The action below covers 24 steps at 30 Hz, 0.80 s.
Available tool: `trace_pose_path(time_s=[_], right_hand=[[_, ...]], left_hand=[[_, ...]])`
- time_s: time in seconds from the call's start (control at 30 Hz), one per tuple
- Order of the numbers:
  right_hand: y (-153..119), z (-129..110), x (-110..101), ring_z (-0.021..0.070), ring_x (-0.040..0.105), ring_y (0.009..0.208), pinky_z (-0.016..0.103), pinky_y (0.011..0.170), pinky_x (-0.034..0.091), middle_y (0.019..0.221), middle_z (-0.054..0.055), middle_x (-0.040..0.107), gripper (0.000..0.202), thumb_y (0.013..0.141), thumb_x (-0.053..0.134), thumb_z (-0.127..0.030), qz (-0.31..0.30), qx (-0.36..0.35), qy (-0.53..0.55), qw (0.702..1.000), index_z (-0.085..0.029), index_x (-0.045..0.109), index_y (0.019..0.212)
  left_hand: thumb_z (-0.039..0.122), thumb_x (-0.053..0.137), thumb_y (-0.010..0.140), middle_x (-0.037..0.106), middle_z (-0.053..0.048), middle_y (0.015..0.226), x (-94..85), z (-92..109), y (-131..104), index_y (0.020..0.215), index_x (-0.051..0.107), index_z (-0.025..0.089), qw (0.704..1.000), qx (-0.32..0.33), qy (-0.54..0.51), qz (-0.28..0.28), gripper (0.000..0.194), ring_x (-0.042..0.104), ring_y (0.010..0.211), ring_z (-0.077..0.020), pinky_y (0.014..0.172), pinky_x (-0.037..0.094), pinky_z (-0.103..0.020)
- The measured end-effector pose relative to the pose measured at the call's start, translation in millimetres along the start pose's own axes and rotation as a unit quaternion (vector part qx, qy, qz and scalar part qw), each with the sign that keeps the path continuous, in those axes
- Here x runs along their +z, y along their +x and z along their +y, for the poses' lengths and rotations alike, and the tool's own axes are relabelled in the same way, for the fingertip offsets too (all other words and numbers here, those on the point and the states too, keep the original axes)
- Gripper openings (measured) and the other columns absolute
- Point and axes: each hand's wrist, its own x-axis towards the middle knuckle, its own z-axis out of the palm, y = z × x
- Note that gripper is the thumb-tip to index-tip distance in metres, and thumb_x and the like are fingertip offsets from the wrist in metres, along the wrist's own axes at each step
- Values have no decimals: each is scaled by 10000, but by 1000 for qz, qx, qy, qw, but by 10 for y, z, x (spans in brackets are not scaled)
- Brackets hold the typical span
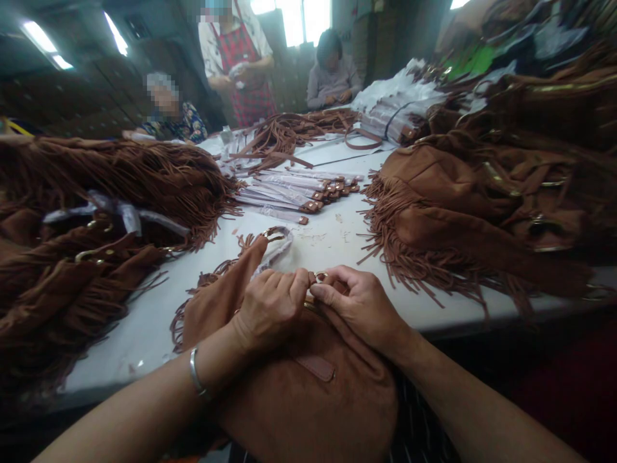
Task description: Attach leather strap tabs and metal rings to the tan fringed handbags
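Observation:
A brown suede handbag (332, 418) with fringe along its far side rests against my lap and the table edge, its opening facing up. A small gold ring (319, 277) shows at the bag's top edge between my two hands. My left hand (272, 302), a silver bangle on its wrist, is closed in a fist at the bag's rim, beside the ring; its fingers hide what they grip. With thumb and fingers pinched, my right hand (359, 305) holds the ring and the bag edge. A plastic-wrapped handle (279, 251) with gold hardware stands up behind the left hand.
Fringed brown bags lie heaped at left (110, 186) and right (443, 186). Several wrapped straps (294, 190) lie mid-table, with loose brown straps (299, 132) behind. A bundle of wrapped straps (395, 119) is farther right. Three people are across the white table (332, 238).

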Motion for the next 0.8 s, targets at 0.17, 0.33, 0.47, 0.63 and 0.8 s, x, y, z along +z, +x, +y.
trace_pose_path(time_s=[0.17, 0.33, 0.47, 0.63, 0.8], right_hand=[[-8, -80, -82, 116, 493, 616, 234, 568, 362, 690, 4, 577, 275, 844, 542, -419, -89, 7, -59, 994, -163, 536, 745], [-52, -151, 66, 152, 537, 689, 277, 623, 340, 822, 46, 626, 188, 865, 525, -350, 25, -34, -252, 967, -181, 530, 785], [-73, -66, 157, 183, 552, 741, 293, 649, 349, 819, 57, 620, 201, 891, 481, -358, 59, -62, -283, 955, -181, 517, 802], [-49, -14, 127, 182, 553, 735, 293, 647, 361, 828, 67, 622, 193, 885, 489, -346, 63, -51, -267, 960, -174, 513, 801], [8, -8, -23, 144, 544, 678, 257, 617, 381, 746, 27, 616, 273, 871, 506, -428, -10, -20, -119, 993, -174, 527, 772]], left_hand=[[183, 490, 891, 544, 9, 575, -8, -123, 12, 1013, 510, 74, 997, 70, 5, 33, 165, 529, 539, -128, 533, 375, -274], [186, 481, 891, 503, 22, 543, -40, -128, 47, 864, 520, 129, 999, 36, 27, 17, 74, 505, 513, -127, 528, 368, -275], [171, 486, 882, 509, 17, 562, -12, -72, 24, 826, 506, 149, 1000, -11, 9, -10, 64, 500, 518, -129, 538, 366, -277], [156, 449, 893, 536, 6, 590, 36, 38, -36, 867, 501, 150, 998, -22, -39, -46, 59, 509, 522, -143, 530, 380, -283], [144, 424, 903, 533, 0, 568, 32, 159, -72, 838, 500, 150, 996, -72, -54, -17, 101, 508, 512, -140, 512, 381, -271]])
